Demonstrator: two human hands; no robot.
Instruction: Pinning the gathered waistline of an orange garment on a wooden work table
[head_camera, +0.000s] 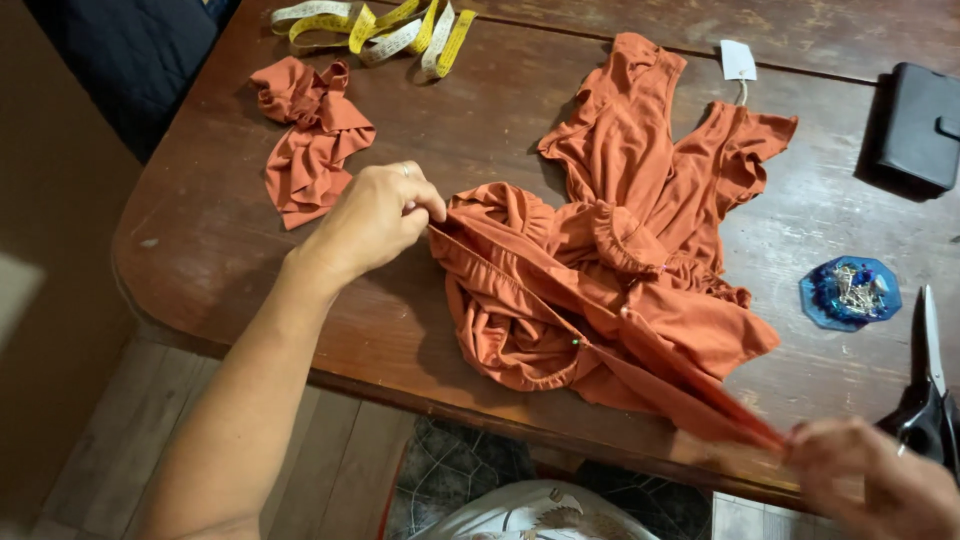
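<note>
A worn, dark wooden surface with a rounded corner fills the view, floorboards and a patch of tile below its near edge. Spread over the middle lies a rust-orange garment, ruffled at the sleeves, with a white tag at its neck. A long folded strip of the same cloth runs taut across it. The left hand holds one end near the garment's gathered waist, fingers pressed together, pinching the fold against the thumb. The right hand, blurred at the near edge, grips the other end; its fingers seem closed on the cloth, though I cannot make out just how. A green-headed pin sits along the strip. Well apart, a loose bundle of orange cloth and a yellow tape measure lie at the far left; a black case, a blue dish of pins and black-handled scissors stand to the right. To my eye, the stretch wants even tension from both ends, the fold edges kept aligned, and no twist in the strip, with care near that pin.
</note>
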